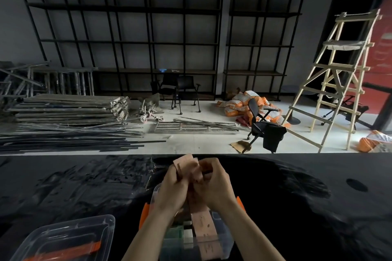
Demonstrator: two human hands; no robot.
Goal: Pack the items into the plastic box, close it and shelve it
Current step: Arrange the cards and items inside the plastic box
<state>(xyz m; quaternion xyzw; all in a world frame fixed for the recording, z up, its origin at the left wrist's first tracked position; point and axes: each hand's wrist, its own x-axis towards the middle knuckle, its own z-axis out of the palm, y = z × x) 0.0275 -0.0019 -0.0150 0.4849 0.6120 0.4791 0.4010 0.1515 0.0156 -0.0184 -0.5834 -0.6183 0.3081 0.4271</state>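
Observation:
Both hands meet above a clear plastic box (158, 192) with orange latches that stands on the black table. My left hand (172, 187) and my right hand (214, 184) together grip a long pinkish-brown strip (203, 224), bunched between the fingers at the top. Its free end hangs down into the box, over some green and white items inside. The box's clear lid (65, 237), with an orange handle, lies upside down at the lower left.
The black table (297, 197) ends just beyond my hands. Past it, black metal shelving (127, 27) lines the far wall. Scaffold parts, office chairs, orange sacks and a wooden ladder (335, 74) stand on the floor.

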